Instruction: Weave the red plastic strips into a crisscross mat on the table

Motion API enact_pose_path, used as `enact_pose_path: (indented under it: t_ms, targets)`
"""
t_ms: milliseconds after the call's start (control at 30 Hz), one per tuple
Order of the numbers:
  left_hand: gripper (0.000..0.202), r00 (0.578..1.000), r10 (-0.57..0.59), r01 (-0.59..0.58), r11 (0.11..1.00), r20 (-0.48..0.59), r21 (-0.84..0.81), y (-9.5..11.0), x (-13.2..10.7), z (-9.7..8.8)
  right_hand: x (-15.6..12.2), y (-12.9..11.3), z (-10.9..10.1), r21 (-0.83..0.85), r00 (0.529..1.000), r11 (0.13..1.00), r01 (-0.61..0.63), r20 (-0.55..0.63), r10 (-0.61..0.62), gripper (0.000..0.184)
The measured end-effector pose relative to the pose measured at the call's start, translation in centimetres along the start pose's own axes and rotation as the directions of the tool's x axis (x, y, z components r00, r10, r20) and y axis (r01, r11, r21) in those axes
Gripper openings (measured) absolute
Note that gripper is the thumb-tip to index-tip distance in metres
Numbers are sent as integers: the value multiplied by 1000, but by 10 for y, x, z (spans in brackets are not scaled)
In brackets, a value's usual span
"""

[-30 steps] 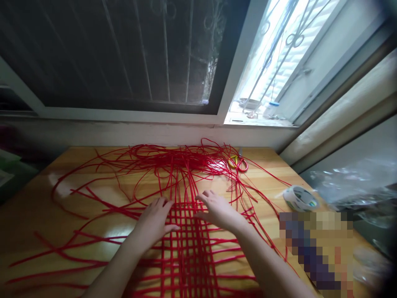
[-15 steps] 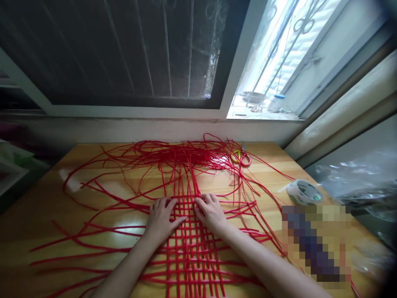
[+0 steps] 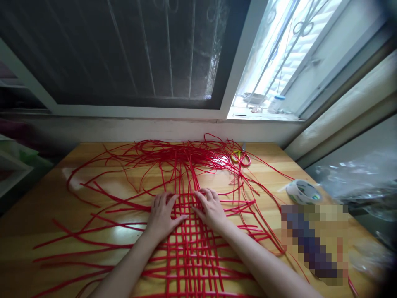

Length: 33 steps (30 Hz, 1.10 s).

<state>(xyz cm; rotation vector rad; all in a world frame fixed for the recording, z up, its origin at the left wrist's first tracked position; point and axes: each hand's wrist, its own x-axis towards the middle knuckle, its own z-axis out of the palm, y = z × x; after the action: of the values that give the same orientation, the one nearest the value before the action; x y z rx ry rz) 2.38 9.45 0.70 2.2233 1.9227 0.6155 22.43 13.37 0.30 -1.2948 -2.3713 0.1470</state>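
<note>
A lattice of woven red strips [image 3: 186,256] runs down the middle of the table, with loose strip ends reaching out on both sides. On its upper left edge lies my left hand [image 3: 160,217], thumb stretched inward and apart from the fingers. My right hand [image 3: 213,212] rests on the upper right edge, its fingers slightly bent and its thumb pointing inward. Both hands press near the topmost cross strips. The fingertips partly cover the weave there. Beyond them, lengthwise strips run into a tangled heap of red strips [image 3: 182,155].
Scissors [image 3: 240,158] with yellow and red handles lie beside the heap. A tape roll [image 3: 304,191] sits at the right, near a blurred-out patch [image 3: 314,244]. Clear plastic wrapping [image 3: 350,182] is at the right edge. The window frame [image 3: 139,111] stands behind the wooden table [image 3: 93,231].
My hands have shifted slightly up along the weave, and my right thumb has spread farther from the fingers. Some loose strips on the left have moved a little.
</note>
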Motion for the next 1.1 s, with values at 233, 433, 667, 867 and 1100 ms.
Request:
enact_pose_path:
  t_ms: [233, 433, 667, 867, 1100]
  targets:
    - [58, 997, -58, 58, 998, 47, 2, -2, 3, 2, 2, 0, -1, 25, 999, 1000, -20, 51, 18, 38]
    - [52, 997, -72, 73, 997, 39, -21, 0, 3, 3, 1, 0, 2, 5, 999, 1000, -29, 45, 29, 30]
    - [45, 985, -147, 150, 988, 95, -22, 5, 7, -4, 1, -2, -1, 1, 997, 999, -35, 67, 34, 23]
    - [43, 981, -183, 188, 977, 59, -97, 2, 8, -4, 0, 0, 0, 37, 998, 999, -35, 57, 33, 24]
    - [30, 936, -264, 244, 963, -233, -111, -45, 28, -17, -2, 7, 7, 141, 995, 989, -36, -82, 48, 25]
